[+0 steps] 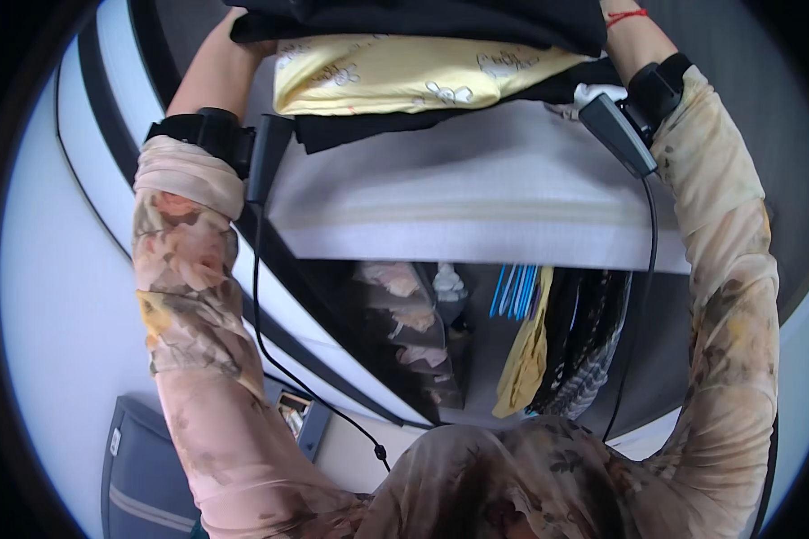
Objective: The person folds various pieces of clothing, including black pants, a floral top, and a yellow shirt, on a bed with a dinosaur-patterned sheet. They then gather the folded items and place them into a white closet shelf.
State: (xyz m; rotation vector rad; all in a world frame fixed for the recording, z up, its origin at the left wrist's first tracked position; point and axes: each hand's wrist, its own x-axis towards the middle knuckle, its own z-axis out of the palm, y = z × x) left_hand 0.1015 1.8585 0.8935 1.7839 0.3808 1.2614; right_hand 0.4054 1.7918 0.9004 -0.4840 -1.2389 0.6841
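Observation:
A pile of clothes lies at the top of the view, on the edge of a pale shelf [476, 171]. Its uppermost piece is a black garment [422, 22]; under that shows a folded yellow cloth [395, 76] with printed cartoon figures, and another black garment [332, 132] is lowest. My left hand [262, 47] reaches in at the pile's left side, mostly covered by the black garment. On the right, my forearm with a red string [627, 15] runs up beside the pile; that hand's fingers are hidden. Next to my right wrist a bit of whitish cloth [599, 93] sticks out.
Below the shelf hang blue hangers [516, 292], a yellow garment [526, 359] and dark garments [584, 332]. A hanging organizer [413, 314] holds small items. Black devices [618, 135] with cables are strapped to both wrists. A grey-blue case [144, 467] and an open drawer [310, 422] are at lower left.

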